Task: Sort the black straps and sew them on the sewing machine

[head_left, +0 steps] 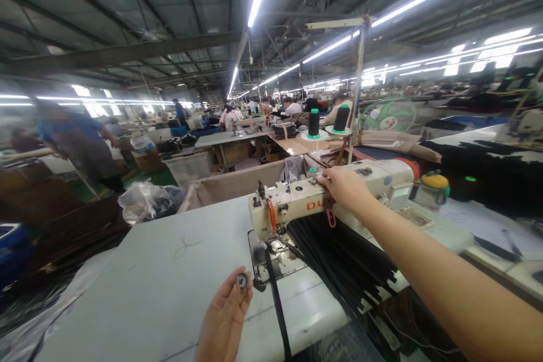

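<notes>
My left hand is raised over the front of the table, its thumb and fingers closed on a small round metal bobbin case. To its right stands a white sewing machine with orange lettering. A black strap runs from under the presser foot toward me. My right hand reaches across to the top of the machine arm, fingertips pinched beside a small green-topped part. What those fingers grip is too small to make out. Under the machine arm lies a bundle of black strips.
Two black thread cones stand behind the machine beside a thread-stand pole. A loose thread lies on the pale tabletop. Plastic bags sit at its far left edge. A person stands at left, and a green fan is behind.
</notes>
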The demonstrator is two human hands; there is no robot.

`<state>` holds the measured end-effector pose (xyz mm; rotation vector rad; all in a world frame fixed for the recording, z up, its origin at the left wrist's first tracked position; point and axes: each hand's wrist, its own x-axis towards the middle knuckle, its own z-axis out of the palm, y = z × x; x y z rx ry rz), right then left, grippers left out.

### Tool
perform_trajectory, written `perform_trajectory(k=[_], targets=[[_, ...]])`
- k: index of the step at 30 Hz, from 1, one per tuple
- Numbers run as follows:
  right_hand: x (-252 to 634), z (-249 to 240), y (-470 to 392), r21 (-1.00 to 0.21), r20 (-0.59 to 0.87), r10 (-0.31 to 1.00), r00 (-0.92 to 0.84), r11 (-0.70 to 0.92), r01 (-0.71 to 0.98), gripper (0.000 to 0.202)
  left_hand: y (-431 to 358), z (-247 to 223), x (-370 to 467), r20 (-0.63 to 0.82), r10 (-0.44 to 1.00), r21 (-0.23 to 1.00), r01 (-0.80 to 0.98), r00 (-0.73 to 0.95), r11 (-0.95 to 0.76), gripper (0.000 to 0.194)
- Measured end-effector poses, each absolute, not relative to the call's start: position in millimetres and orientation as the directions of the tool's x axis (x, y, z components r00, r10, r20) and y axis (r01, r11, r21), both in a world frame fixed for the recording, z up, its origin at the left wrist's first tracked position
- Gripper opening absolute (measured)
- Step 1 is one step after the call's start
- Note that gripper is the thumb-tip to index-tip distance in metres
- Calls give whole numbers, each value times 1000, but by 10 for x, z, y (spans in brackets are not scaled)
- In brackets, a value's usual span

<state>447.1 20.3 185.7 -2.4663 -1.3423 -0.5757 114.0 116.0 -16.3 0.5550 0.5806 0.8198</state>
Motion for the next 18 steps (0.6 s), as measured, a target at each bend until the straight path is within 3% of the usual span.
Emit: perform_trajectory(k=[3, 7, 11, 15, 18], targets=[[4452, 1803, 221, -25, 503, 733, 458, -517, 856, 29, 1166, -145, 1145, -263, 785, 635, -513, 561, 579, 57], [4432, 1771, 227, -35, 566, 693, 446, -520, 853, 30, 1190, -159, 1166, -292, 764, 641, -475, 576, 603, 57], [4475, 2064, 257, -89, 713, 564, 416, -516, 852, 37, 1220, -220, 1186, -284, 755, 657, -454, 592, 602, 55], [4427, 2496, 273, -150, 792, 577, 202, -138, 979, 32, 1203, -190, 1182, -244, 797, 683, -486, 552, 545, 47], [4236, 2533, 156, -387, 734, 630, 255, 78, 919, 36, 1164, -123, 1174, -210, 812, 670, -525, 545, 525, 42]])
